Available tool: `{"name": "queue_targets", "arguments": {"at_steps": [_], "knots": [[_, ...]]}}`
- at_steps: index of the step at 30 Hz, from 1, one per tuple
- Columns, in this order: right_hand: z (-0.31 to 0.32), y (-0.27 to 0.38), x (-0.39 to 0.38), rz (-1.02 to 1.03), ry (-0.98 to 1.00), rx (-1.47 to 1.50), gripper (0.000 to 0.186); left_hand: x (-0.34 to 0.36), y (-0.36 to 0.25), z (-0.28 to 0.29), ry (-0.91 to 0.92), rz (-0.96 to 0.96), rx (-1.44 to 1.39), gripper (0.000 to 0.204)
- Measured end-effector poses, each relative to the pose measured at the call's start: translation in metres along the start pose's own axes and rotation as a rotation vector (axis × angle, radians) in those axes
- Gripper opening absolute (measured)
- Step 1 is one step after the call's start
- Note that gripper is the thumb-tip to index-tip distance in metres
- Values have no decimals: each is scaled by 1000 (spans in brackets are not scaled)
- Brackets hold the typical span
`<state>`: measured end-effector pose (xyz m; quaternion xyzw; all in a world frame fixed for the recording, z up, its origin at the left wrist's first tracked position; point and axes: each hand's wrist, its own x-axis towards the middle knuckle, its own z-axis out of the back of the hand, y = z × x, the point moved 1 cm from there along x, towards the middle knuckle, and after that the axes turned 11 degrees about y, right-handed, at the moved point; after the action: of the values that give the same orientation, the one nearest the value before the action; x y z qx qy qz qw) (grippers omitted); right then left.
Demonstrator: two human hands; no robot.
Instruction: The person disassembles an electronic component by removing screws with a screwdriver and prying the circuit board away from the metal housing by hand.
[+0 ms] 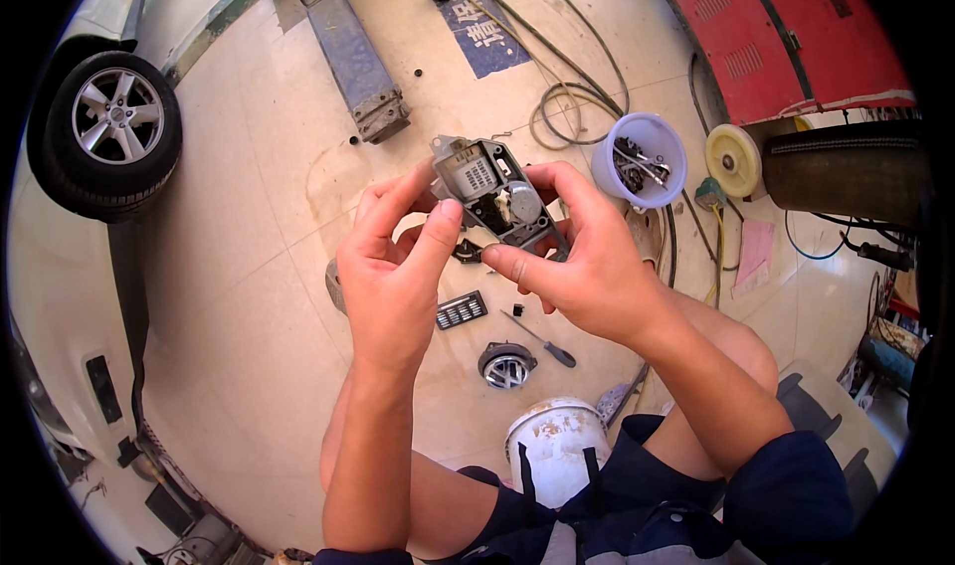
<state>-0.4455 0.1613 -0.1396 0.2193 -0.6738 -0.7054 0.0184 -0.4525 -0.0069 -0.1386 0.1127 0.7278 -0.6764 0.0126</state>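
Between my two hands is a grey metal-and-plastic mechanism housing, its inner parts exposed. My left hand grips its left side, thumb on the near edge. Around the right side close the fingers of my right hand, its thumb along the lower edge. On the floor below the hands lie a black slotted plate, a small black piece, a screwdriver with a dark handle, and a round black part with a chrome emblem.
A pale purple bucket with metal parts stands to the right, by hoses on the floor. Ahead is a blue-grey lift arm. At left is a car wheel; a red cabinet stands far right. A white bucket sits between my legs.
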Motion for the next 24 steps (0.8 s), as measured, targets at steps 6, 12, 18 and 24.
{"name": "queue_targets", "arguments": {"at_steps": [6, 12, 18, 24], "knots": [[1, 0, 1, -2, 2, 11, 49, 1, 1, 0, -3, 2, -13, 36], [-2, 0, 0, 4, 10, 19, 49, 1, 2, 1, -9, -3, -17, 37], [-3, -3, -1, -83, 124, 352, 47, 4, 4, 2, -46, 34, -206, 42], [-26, -8, -5, -94, 377, 712, 36, 4, -6, -8, 168, 268, -713, 73]]}}
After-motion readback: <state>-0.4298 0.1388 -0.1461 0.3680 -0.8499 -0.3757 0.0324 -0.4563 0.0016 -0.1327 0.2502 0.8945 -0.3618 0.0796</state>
